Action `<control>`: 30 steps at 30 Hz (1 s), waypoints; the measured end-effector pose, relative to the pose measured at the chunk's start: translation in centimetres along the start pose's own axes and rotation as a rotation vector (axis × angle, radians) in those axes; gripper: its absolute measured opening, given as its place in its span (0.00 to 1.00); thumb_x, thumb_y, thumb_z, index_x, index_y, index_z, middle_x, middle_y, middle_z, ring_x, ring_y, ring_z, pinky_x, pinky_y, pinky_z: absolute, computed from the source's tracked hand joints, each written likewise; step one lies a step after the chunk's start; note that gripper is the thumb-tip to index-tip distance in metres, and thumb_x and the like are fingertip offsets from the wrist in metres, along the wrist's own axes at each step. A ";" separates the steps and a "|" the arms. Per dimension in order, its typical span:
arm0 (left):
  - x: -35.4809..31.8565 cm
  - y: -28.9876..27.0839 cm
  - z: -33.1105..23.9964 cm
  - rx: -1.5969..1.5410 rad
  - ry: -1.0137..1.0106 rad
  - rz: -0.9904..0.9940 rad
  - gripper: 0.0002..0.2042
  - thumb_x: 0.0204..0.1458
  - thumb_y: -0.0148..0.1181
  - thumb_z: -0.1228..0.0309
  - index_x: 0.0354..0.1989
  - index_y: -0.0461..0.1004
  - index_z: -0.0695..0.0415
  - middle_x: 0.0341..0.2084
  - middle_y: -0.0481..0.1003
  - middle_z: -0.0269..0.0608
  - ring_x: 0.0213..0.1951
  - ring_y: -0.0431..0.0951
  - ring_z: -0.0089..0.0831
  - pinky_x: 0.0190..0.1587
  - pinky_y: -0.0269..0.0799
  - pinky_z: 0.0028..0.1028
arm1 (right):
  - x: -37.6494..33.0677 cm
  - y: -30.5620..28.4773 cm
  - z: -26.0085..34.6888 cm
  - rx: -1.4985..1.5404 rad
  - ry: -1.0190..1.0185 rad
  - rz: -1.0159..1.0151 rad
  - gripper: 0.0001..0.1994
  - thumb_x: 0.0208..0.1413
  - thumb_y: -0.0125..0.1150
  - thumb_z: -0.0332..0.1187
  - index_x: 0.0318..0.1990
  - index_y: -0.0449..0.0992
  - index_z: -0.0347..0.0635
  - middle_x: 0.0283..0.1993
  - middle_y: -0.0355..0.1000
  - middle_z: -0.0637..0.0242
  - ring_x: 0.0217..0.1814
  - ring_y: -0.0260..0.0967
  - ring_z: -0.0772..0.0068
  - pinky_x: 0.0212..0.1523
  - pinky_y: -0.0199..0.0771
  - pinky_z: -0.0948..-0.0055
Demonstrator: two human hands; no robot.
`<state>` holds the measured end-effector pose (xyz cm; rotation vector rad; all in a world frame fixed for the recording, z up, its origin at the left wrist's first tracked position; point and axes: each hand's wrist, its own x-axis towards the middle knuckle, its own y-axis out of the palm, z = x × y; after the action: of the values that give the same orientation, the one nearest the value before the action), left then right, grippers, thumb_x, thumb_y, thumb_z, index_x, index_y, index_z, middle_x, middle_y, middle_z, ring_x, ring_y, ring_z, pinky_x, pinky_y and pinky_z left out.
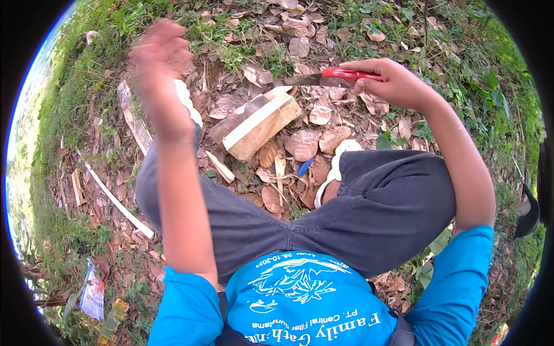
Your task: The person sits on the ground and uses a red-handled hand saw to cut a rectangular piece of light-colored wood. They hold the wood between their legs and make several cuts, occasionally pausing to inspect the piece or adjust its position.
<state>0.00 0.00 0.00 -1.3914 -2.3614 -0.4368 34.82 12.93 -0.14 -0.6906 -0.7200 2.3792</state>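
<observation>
My right hand [389, 83] is closed around the red handle of a knife [346, 75]. Its blade points left, and the tip is near the far end of a short wooden block [268, 130]. The block lies on the leaf-covered ground in front of my legs, with a pale strip [257, 122] running along its top. At the far left, my left hand [161, 69] is raised above the ground, apart from the block. Motion blurs its fingers, and I see nothing in it.
Wood pieces lie about: a small wedge [220, 167] near the block, a long thin strip [118, 199] and a flat board [133, 115] at left. A blue object [306, 167] sits among dry leaves. A plastic packet [92, 294] is at lower left. My bent legs [381, 202] border the near side.
</observation>
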 end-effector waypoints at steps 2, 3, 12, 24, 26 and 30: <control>-4.7 -1.9 9.6 0.715 -0.425 0.288 0.39 0.63 0.56 0.46 0.73 0.57 0.64 0.66 0.66 0.57 0.66 0.68 0.43 0.68 0.64 0.41 | 0.6 -0.1 2.4 0.021 0.001 0.043 0.22 0.66 0.53 0.27 0.68 0.73 0.43 0.41 0.80 0.68 0.38 0.72 0.84 0.39 0.72 0.77; -8.2 -3.1 14.2 1.035 -0.329 0.414 0.46 0.58 0.61 0.42 0.76 0.52 0.63 0.67 0.64 0.60 0.69 0.65 0.47 0.70 0.62 0.41 | 1.0 0.0 3.0 -0.012 -0.022 0.050 0.22 0.66 0.53 0.27 0.67 0.73 0.43 0.41 0.80 0.68 0.39 0.72 0.83 0.40 0.72 0.77; -16.2 -3.2 20.4 1.331 -0.501 0.658 0.52 0.30 0.83 0.48 0.66 0.64 0.56 0.55 0.68 0.45 0.60 0.70 0.46 0.60 0.69 0.45 | 1.7 -0.2 4.0 0.100 0.021 0.050 0.22 0.65 0.56 0.25 0.67 0.73 0.40 0.40 0.80 0.67 0.37 0.72 0.82 0.41 0.73 0.76; -12.8 -4.2 18.5 1.340 -0.277 0.429 0.46 0.29 0.83 0.54 0.59 0.66 0.53 0.52 0.67 0.42 0.58 0.69 0.44 0.58 0.67 0.44 | 1.4 0.6 4.6 0.263 0.016 -0.084 0.22 0.65 0.57 0.27 0.67 0.73 0.38 0.40 0.81 0.67 0.36 0.70 0.83 0.39 0.72 0.77; -12.0 -4.4 17.8 1.367 -0.250 0.415 0.45 0.30 0.83 0.54 0.59 0.65 0.53 0.51 0.67 0.42 0.57 0.69 0.43 0.57 0.67 0.43 | 1.2 0.5 3.9 0.244 -0.007 -0.100 0.22 0.65 0.58 0.27 0.67 0.72 0.38 0.38 0.79 0.69 0.35 0.68 0.84 0.38 0.72 0.78; -11.5 -4.5 17.5 1.423 -0.173 0.399 0.45 0.31 0.83 0.55 0.59 0.64 0.53 0.51 0.67 0.41 0.57 0.69 0.42 0.57 0.66 0.42 | 0.6 0.6 3.2 0.276 0.008 -0.123 0.22 0.66 0.56 0.26 0.67 0.72 0.38 0.37 0.78 0.70 0.34 0.67 0.84 0.37 0.72 0.79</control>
<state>-1.52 -3.23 -21.14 -1.0264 -1.6091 1.2556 32.21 11.82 1.62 -0.5228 -0.4061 2.3010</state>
